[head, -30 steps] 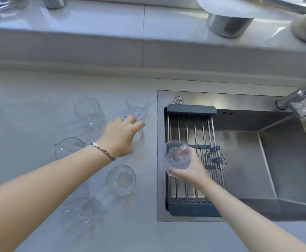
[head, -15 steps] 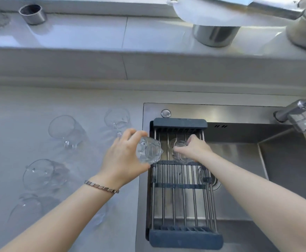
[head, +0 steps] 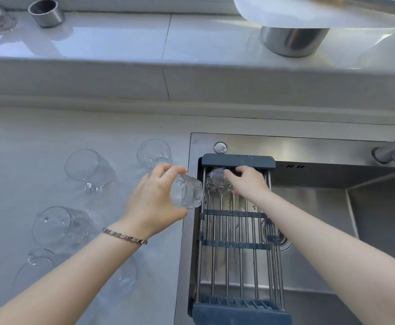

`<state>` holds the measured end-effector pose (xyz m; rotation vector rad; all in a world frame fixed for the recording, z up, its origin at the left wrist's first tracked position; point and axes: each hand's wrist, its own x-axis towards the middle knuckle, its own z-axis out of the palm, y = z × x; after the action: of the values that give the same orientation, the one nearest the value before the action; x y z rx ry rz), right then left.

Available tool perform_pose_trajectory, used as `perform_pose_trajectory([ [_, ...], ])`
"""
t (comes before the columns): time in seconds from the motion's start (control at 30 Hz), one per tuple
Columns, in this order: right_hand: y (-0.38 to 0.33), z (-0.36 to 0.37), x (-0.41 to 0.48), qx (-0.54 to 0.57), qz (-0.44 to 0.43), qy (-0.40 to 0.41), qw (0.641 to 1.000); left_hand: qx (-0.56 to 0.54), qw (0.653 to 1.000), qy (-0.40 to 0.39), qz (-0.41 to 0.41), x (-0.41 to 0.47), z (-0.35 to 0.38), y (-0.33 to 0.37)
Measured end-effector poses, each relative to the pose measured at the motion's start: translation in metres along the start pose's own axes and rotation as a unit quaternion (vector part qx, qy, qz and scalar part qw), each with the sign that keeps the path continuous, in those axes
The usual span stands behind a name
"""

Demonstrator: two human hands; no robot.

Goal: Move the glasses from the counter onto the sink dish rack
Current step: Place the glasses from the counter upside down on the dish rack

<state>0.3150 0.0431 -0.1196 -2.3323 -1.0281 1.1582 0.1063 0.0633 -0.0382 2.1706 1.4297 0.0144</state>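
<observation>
Fingers [head: 235,175] of the right hand [head: 248,182] close on a glass [head: 217,181] now set at the dish rack's [head: 236,231] far end, carried there within a second. The left hand [head: 153,202] wraps a tilted second glass [head: 188,192], lifted off the worktop [head: 27,141], where others [head: 86,168] wait. No writing is legible.
</observation>
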Motion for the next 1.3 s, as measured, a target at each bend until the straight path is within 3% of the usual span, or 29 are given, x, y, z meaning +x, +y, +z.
perform_pose_trajectory([
  [0.07,0.006,-0.019,-0.027,0.063,-0.054,0.003,0.997,-0.081,0.996,-0.011,-0.033,-0.003,-0.002,0.006],
  [0.13,0.011,-0.030,-0.060,0.146,-0.085,-0.109,0.980,-0.219,0.972,-0.044,-0.069,-0.002,-0.002,0.017],
  [0.2,0.016,-0.035,-0.089,0.157,-0.129,-0.205,0.958,-0.330,0.934,-0.103,-0.086,-0.002,0.005,0.030],
  [0.23,0.020,-0.036,-0.098,0.162,-0.160,-0.203,0.952,-0.368,0.915,-0.139,-0.089,-0.003,0.009,0.037],
  [0.33,0.031,-0.046,-0.112,0.172,-0.199,-0.095,0.960,-0.466,0.847,-0.235,-0.102,-0.005,0.022,0.054],
  [0.37,0.034,-0.049,-0.113,0.146,-0.202,-0.066,0.966,-0.463,0.845,-0.252,-0.097,-0.006,0.027,0.058],
  [0.47,0.044,-0.058,-0.105,-0.051,-0.193,-0.016,0.980,-0.301,0.925,-0.226,-0.057,-0.006,0.038,0.061],
  [0.53,0.046,-0.060,-0.093,-0.209,-0.173,-0.012,0.962,-0.212,0.958,-0.184,-0.057,-0.004,0.040,0.059],
  [0.63,0.046,-0.048,-0.067,-0.391,-0.210,-0.015,0.896,-0.180,0.969,-0.158,-0.059,-0.003,0.039,0.049],
  [0.73,0.043,-0.027,-0.043,-0.501,-0.232,-0.015,0.834,-0.179,0.972,-0.140,-0.060,-0.001,0.037,0.036],
  [0.8,0.040,-0.019,-0.032,-0.535,-0.220,-0.013,0.815,-0.188,0.971,-0.128,-0.070,0.000,0.038,0.028],
  [1.0,0.048,-0.006,-0.011,-0.534,-0.212,0.018,0.818,-0.190,0.972,-0.114,-0.085,0.005,0.042,0.010],
  [1.3,0.049,0.006,0.011,-0.455,-0.159,0.061,0.874,-0.181,0.974,-0.111,-0.078,0.008,0.035,0.003],
])
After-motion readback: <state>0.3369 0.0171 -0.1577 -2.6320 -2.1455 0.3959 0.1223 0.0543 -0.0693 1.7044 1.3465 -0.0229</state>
